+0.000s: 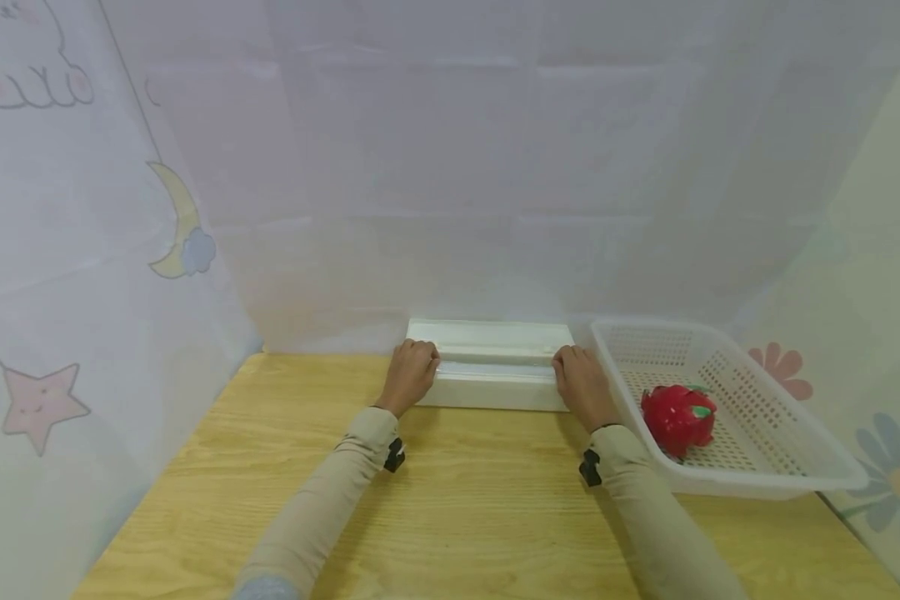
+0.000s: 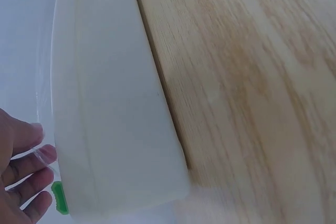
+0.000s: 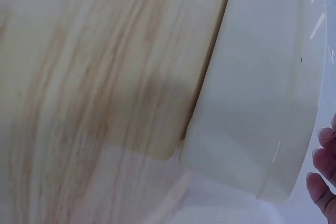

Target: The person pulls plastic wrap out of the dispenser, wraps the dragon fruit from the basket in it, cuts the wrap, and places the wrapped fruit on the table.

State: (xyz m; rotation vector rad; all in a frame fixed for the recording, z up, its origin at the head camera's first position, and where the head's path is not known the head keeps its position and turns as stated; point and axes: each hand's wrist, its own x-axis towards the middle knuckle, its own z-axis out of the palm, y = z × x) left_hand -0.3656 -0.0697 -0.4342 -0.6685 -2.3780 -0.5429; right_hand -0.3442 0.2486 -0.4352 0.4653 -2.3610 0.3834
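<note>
Two bare hands work at one long white box [image 1: 487,394], which lies at the far edge of one wooden table [image 1: 450,508], its long side toward the person and the cloth wall [image 1: 450,258] right behind it. One sheet of clear film [image 2: 44,85] runs along the box between the hands. The left hand [image 1: 409,377] is at the box's left end, thumb and forefinger pinching the film, the other three fingers curled and slightly apart below. The right hand [image 1: 582,385] is at the right end, its fingers bent in to grip the film's other end; the wrist view there shows only some fingertips, with the thumb out of sight, so how tight that grip is I cannot tell. One small green piece [image 2: 60,198] sits at the end of the box, just beside the left fingertips. One container stands to the right of the box: a white plastic basket [image 1: 768,481] with many slots in its walls and floor. It holds a single red dragon fruit [image 1: 678,419] with green tips, lying toward its left side. Two beige sleeves [image 1: 333,487] reach in, and two black wrist straps [image 1: 394,455] show, one at each cuff. The walls carry one moon [image 1: 182,218], one star [image 1: 43,402] and two flowers.
</note>
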